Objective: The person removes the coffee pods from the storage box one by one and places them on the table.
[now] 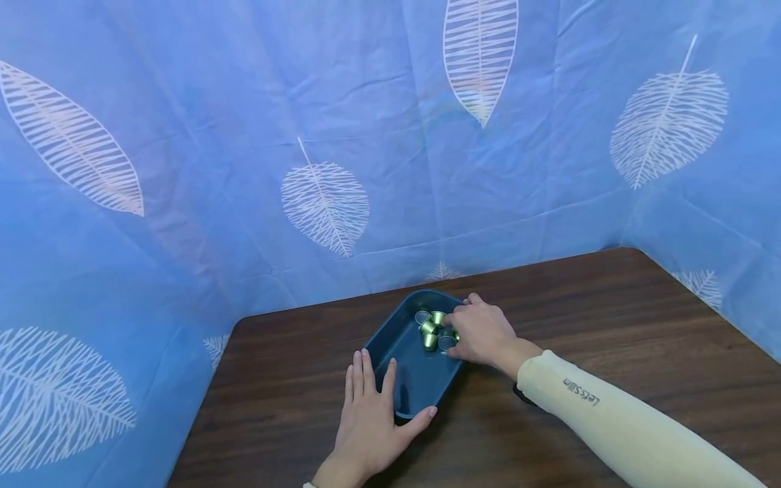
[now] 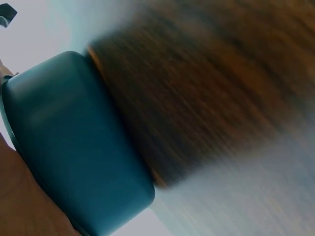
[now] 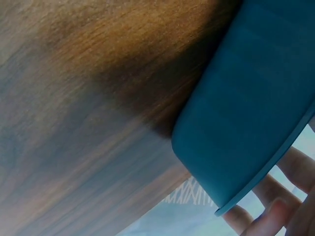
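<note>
A dark teal tray (image 1: 421, 379) stands at a slant on the brown table. Toward its far end sit several shiny green coffee capsules (image 1: 430, 341), some upright, some tipped with the pale lid showing. My left hand (image 1: 373, 413) rests at the tray's near corner with its fingers spread and straight, the thumb along the near end. Over the right rim reaches my right hand (image 1: 482, 331), its thumb and forefinger apart beside the capsules and partly covering them. The right wrist view shows the fingers (image 3: 268, 189) beyond the rim; the tray's wall (image 3: 246, 98) hides what lies inside.
The wooden table (image 1: 586, 305) ends at a back edge just beyond the tray. A blue cloth (image 1: 390, 88) with white leaf prints hangs behind and at both sides. A pale sleeve (image 1: 622, 413) covers the right forearm.
</note>
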The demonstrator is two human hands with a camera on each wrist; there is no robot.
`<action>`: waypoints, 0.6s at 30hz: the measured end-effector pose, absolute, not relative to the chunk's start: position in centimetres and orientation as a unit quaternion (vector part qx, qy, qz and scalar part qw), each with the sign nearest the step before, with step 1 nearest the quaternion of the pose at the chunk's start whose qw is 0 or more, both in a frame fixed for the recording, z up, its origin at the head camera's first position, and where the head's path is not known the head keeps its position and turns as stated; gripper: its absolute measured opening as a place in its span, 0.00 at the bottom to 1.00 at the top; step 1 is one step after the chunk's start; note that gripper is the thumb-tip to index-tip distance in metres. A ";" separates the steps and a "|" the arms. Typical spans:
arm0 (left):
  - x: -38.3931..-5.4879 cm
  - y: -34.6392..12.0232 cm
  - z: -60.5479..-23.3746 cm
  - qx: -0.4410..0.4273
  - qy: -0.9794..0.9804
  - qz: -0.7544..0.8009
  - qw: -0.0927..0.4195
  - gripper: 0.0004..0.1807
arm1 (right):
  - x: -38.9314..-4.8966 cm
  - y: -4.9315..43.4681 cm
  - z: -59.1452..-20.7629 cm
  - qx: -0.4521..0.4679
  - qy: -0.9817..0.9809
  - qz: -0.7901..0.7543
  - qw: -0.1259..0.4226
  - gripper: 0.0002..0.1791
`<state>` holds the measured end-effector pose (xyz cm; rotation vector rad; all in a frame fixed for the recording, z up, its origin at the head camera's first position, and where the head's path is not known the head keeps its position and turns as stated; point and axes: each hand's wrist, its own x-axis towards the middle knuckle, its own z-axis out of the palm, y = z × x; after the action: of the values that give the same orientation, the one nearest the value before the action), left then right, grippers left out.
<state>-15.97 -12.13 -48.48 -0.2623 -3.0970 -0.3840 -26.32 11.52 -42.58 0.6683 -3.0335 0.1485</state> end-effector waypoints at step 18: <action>-15.4 -11.6 -47.8 -0.060 -0.990 -0.127 0.001 0.64 | -25.9 11.6 -43.4 0.214 -0.973 0.065 0.058 0.29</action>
<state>-15.41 -11.58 -47.80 -0.1884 -3.1088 -0.3990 -25.88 11.60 -43.43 0.6475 -2.9481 0.1982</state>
